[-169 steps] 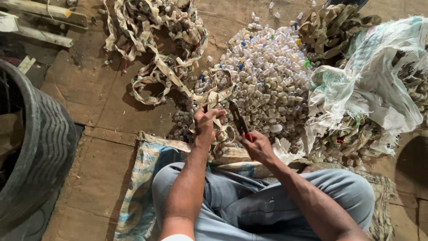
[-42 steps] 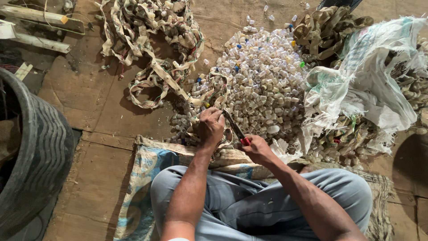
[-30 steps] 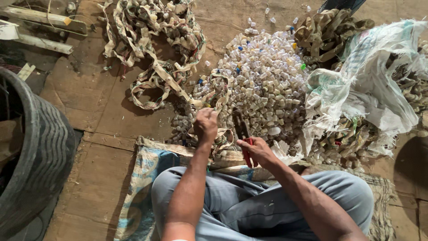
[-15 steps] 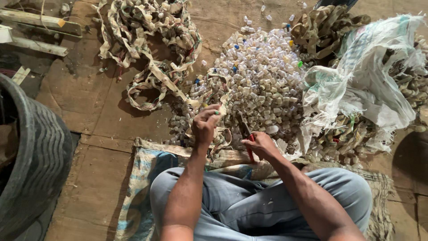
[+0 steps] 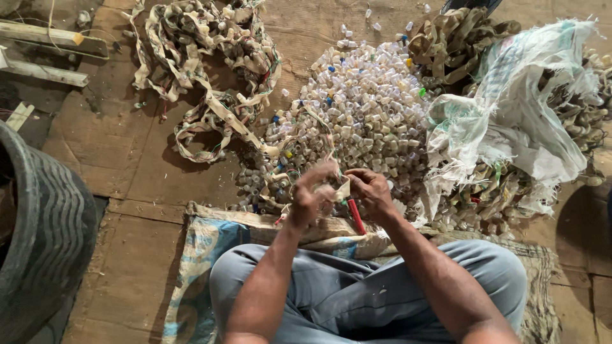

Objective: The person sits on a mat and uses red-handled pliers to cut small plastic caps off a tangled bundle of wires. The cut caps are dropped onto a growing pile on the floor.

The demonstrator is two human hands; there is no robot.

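Observation:
My left hand [image 5: 310,195] and my right hand [image 5: 371,191] meet in front of my knees, both pinching a beige strip [image 5: 339,188] studded with small sockets. The strip runs on to a tangled coil [image 5: 210,76] at the upper left. A red-handled cutter [image 5: 356,217] hangs down under my right palm, held against it. Just beyond my hands lies a big heap of small whitish plastic caps [image 5: 366,108], a few blue, yellow and green.
A torn white woven sack [image 5: 516,108] lies at the right over more tangled strips [image 5: 459,38]. A black tyre [image 5: 44,223] stands at the left edge. Wooden battens [image 5: 44,57] lie at the upper left. I sit on a patterned sack [image 5: 197,255].
My right hand has swung the cutter's blades down and away from the strip and closed in on my left hand; both now pinch the strip together.

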